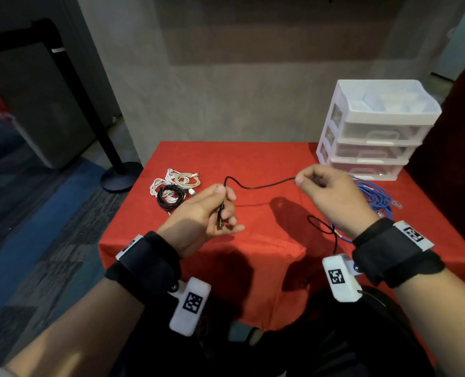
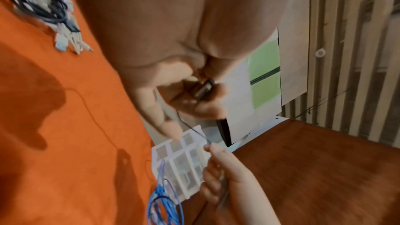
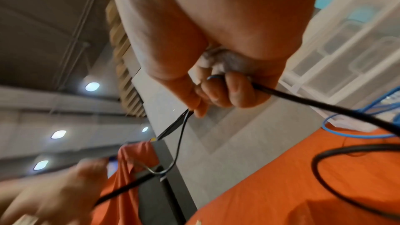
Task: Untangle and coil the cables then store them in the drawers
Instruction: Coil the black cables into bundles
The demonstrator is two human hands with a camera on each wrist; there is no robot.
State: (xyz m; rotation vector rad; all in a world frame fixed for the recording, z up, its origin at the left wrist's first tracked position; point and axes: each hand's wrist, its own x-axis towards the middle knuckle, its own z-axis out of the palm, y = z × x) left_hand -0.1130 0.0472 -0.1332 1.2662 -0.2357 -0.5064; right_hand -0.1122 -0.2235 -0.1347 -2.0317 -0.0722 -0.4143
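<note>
Left hand: my fingers pinch the black cable at its plug end.
Right hand: I pinch the same cable further along.
Axis: the span sags between my fingertips, left-right.
Slack: trails beneath my right wrist, beside the blue cable.
Drawers: beyond my right fingers, nearer that hand.

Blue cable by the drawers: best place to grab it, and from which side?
Grip the blue cable at the bunched loops in the middle of its pile, coming down from above on the near side. It lies loose on the red tablecloth, tight against the drawer unit behind, and the right hand hangs over its near edge. Stray ends would probably drag tangles.
</note>
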